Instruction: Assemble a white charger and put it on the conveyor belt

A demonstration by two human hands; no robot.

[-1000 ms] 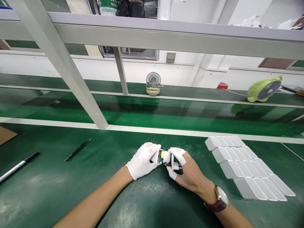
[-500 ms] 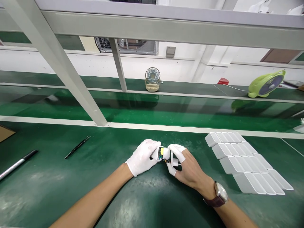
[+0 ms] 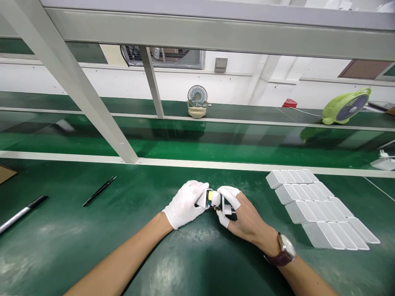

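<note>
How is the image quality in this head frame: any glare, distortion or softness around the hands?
Head view: even overhead light, with soft sheen patches on the green mat; wide-angle bending bows the frame beam; the left hand and right hand are fairly sharp, but the small white part they pinch is too small to make out; the white cases are bright yet not blown out.

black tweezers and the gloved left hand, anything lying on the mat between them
Nothing: in the head view only bare green mat separates the black tweezers from the left hand.
</note>
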